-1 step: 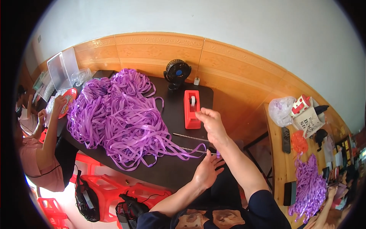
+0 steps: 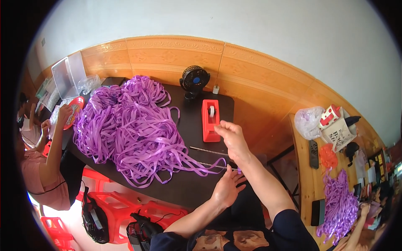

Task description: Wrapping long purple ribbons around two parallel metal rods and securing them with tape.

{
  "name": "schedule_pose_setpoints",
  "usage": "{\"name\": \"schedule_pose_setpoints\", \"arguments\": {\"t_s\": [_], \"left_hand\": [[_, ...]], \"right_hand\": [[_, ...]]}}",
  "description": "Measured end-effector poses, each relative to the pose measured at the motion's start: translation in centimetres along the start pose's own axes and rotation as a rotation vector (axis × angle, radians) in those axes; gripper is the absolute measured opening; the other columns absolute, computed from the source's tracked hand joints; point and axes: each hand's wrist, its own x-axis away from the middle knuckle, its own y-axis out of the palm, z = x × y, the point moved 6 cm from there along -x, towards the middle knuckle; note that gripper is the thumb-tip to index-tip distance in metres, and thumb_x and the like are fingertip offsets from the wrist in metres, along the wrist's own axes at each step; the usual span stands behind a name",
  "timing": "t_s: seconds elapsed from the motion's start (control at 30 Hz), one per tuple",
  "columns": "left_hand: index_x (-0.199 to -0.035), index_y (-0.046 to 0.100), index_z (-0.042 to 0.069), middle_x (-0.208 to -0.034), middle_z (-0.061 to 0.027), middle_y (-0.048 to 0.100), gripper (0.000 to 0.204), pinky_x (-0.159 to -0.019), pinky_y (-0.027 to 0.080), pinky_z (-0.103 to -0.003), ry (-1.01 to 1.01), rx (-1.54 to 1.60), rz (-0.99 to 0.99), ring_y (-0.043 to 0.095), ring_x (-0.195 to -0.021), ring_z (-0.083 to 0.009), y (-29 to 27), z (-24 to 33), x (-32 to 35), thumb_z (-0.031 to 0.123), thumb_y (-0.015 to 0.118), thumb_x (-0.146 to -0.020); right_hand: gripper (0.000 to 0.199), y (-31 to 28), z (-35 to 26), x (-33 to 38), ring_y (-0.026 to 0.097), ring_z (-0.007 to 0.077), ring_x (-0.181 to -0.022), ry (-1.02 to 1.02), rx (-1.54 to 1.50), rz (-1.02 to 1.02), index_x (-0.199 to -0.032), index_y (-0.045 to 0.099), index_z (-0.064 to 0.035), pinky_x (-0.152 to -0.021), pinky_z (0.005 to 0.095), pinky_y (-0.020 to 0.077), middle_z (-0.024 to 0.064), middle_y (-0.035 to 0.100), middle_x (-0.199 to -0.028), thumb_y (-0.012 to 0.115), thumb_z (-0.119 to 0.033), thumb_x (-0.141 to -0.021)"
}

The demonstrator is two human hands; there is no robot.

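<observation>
Barely changed just now, so presumably mid-step, with left grip (image 2: 226, 189) spread at a loop of heaped, flat, glossy purple ribbon (image 2: 130, 125) on the black desk (image 2: 190, 121), pinch impossible to tell, and right grip (image 2: 233, 141) pressed together beside the boxy red plastic tape dispenser (image 2: 205, 122).

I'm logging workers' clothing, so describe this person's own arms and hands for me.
The left hand and right hand wear no gloves, and no watch or bracelet shows. Both forearms are bare below short, dark navy sleeves. The matching shirt front carries brownish printed pictures.
</observation>
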Motion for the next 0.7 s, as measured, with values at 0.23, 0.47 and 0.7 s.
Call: {"name": "schedule_pose_setpoints", "arguments": {"t_s": [0.23, 0.47, 0.7], "left_hand": [[-0.136, 0.037, 0.006, -0.137, -0.0086, 0.045, 0.059, -0.105, 0.029, -0.044, 0.050, 0.011, -0.016, 0.041, -0.127, -0.0239, 1.1, 0.7, 0.8, 0.051, 0.024, -0.100], [-0.137, 0.037, 0.008, -0.137, -0.0087, 0.045, 0.055, -0.106, 0.029, -0.045, 0.050, 0.042, -0.025, 0.041, -0.126, -0.0243, 1.0, 0.6, 0.7, 0.048, 0.023, -0.101], [-0.132, 0.041, 0.001, -0.134, -0.0122, 0.047, 0.063, -0.104, 0.030, -0.043, 0.017, 0.039, -0.041, 0.043, -0.124, -0.0250, 0.5, 0.0, 0.3, 0.052, 0.027, -0.099]], "right_hand": [[0.010, -1.9, 4.4, 0.8, 0.041, 0.0221, -0.124, -0.032, 0.182, 0.045, -0.078, 0.067, -0.0005, -0.097, 0.0343, 0.0320, 0.0152, 0.059, -0.109, 0.069, -0.010, -0.083], [0.016, -2.4, 5.1, 0.5, 0.050, 0.0094, -0.080, -0.043, 0.286, 0.088, -0.073, 0.063, 0.0025, -0.069, 0.0237, 0.0395, 0.0051, 0.052, -0.099, 0.070, -0.008, -0.082], [0.012, -2.7, 3.8, -0.2, 0.053, 0.0163, -0.074, -0.246, 0.525, 0.035, -0.070, 0.062, 0.0024, -0.060, 0.0316, 0.0413, 0.0085, 0.055, -0.091, 0.070, -0.004, -0.077]]}}
